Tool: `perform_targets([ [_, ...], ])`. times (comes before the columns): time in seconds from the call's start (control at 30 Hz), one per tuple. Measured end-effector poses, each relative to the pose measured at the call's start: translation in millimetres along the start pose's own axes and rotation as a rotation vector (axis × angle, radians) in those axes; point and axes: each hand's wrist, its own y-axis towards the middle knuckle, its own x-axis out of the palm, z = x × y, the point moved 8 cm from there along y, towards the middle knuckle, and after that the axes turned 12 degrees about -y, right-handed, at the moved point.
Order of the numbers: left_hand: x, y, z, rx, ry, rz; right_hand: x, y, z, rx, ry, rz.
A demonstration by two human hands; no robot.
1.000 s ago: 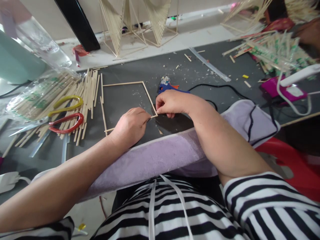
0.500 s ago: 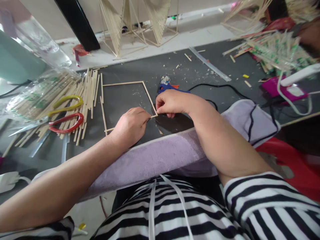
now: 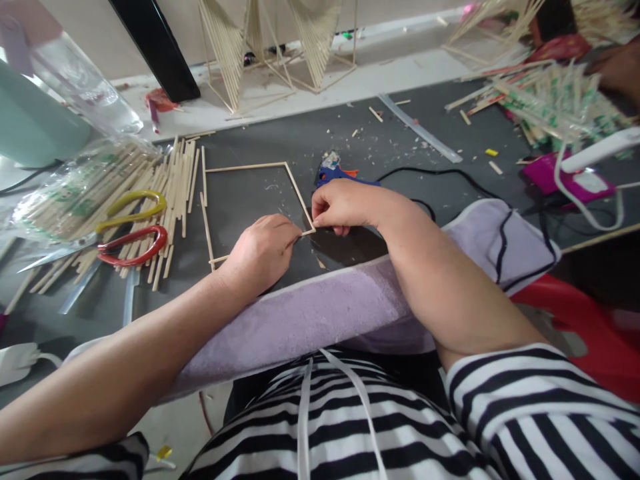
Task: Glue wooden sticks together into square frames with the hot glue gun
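Note:
Thin wooden sticks form a roughly four-sided frame (image 3: 246, 167) lying on the dark grey table, its left side made of pieces that do not line up. At the frame's near right corner, my left hand (image 3: 265, 250) pinches the near stick close to its end and covers part of it. My right hand (image 3: 337, 207) has its fingertips closed on the same corner, at the lower end of the right-hand stick. Just beyond my right hand lies a blue glue gun (image 3: 330, 172), partly hidden by it.
Scissors (image 3: 133, 245) with red and yellow handles rest on loose sticks (image 3: 173, 200) at the left. Stick models (image 3: 320, 47) stand behind. A clear strip (image 3: 420, 127), a black cable and bagged sticks (image 3: 555, 100) lie right. Purple cloth (image 3: 320, 313) covers the near edge.

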Motion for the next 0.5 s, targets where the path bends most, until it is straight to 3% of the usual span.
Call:
perform_targets([
  [0.5,-0.1,0.5,0.9,0.003,0.012,-0.007,-0.2,0.5,0.0,-0.003,0.03,0.011],
])
